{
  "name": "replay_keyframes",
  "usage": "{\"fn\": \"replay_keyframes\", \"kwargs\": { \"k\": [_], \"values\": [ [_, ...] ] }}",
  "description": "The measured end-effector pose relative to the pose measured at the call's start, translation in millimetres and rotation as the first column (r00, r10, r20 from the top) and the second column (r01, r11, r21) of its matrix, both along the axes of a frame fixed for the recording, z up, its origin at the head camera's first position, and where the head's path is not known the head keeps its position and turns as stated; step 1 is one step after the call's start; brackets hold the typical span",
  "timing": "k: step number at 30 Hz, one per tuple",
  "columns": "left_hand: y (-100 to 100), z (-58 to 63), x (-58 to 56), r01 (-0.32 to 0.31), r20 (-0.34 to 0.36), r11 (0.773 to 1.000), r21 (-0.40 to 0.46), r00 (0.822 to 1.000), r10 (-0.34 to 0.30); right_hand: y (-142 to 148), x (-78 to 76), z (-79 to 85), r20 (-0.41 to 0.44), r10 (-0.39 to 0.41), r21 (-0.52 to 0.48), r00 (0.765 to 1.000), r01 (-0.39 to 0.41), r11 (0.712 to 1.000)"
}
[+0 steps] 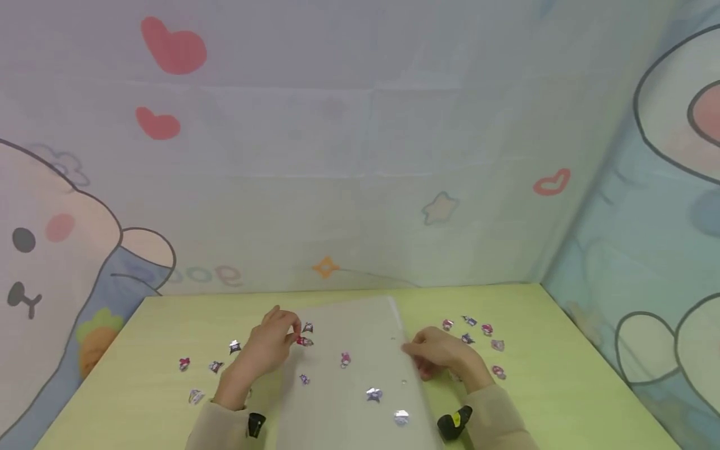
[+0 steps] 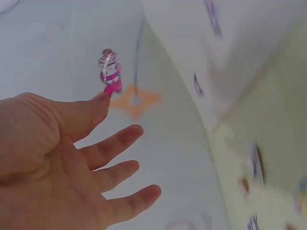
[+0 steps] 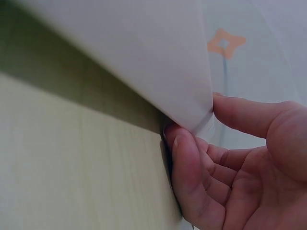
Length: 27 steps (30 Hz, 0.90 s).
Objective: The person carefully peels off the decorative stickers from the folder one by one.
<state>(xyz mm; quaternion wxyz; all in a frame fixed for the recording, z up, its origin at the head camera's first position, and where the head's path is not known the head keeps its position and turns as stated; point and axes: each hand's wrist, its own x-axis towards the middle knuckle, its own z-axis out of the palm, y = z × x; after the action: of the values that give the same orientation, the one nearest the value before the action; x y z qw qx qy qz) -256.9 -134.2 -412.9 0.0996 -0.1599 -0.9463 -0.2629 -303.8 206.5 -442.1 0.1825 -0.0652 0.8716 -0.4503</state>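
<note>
My left hand [image 1: 272, 340] is over the left edge of a white sheet [image 1: 360, 325] and pinches a small pink cartoon sticker [image 2: 111, 72]. In the left wrist view the sticker stands up from the thumb tip, and the other fingers are spread. At the sheet's right edge, my right hand [image 3: 240, 163] has its thumb on one side and curled fingers on the other, gripping the edge. On the sheet lie several stickers: a pink one [image 1: 345, 359] near the middle, a purple one [image 1: 374, 394] lower down, and a shiny one [image 1: 401, 417] near the lower right.
More stickers lie loose on the pale yellow table [image 1: 140, 387], including a red-topped one [image 1: 184, 364] on the left and a pink one [image 1: 487, 329] on the right. A cartoon-printed cloth [image 1: 337, 137] hangs behind the table and along its right side.
</note>
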Motion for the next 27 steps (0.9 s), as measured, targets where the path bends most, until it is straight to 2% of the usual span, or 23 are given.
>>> {"fn": "replay_keyframes", "kwargs": {
  "k": [6, 12, 16, 19, 23, 25, 27],
  "values": [
    [-50.8, 7.3, 9.9, -0.057, 0.043, 0.998, 0.002, 0.997, 0.057, 0.1, 0.7, 2.3, -0.004, -0.019, 0.007, 1.000, 0.019, 1.000],
    [-82.0, 2.4, 18.4, -0.087, 0.079, 0.995, -0.050, 0.993, 0.091, -2.3, 3.1, 3.3, -0.008, -0.009, 0.019, 1.000, 0.010, 1.000],
    [-89.4, -6.0, 18.5, -0.113, 0.140, 0.990, -0.079, 0.982, 0.124, -2.8, 2.3, 2.1, -0.004, -0.007, 0.025, 1.000, 0.008, 1.000],
    [-90.8, -10.3, 18.0, -0.154, 0.196, 0.982, -0.110, 0.965, 0.173, -2.6, 0.5, 0.8, 0.003, -0.009, 0.019, 1.000, 0.009, 1.000],
    [-91.2, -11.7, 16.7, -0.214, 0.239, 0.963, -0.165, 0.938, 0.249, -1.9, -1.4, -0.4, 0.009, -0.012, 0.003, 1.000, 0.012, 1.000],
    [-92.3, -11.0, 15.5, -0.221, 0.263, 0.960, -0.173, 0.929, 0.261, -2.0, -1.7, -0.7, 0.012, -0.011, -0.001, 1.000, 0.011, 1.000],
    [-94.4, -10.1, 14.4, -0.219, 0.272, 0.960, -0.172, 0.927, 0.260, -2.7, -1.7, -0.4, 0.012, -0.009, 0.000, 1.000, 0.009, 1.000]
  ]
}}
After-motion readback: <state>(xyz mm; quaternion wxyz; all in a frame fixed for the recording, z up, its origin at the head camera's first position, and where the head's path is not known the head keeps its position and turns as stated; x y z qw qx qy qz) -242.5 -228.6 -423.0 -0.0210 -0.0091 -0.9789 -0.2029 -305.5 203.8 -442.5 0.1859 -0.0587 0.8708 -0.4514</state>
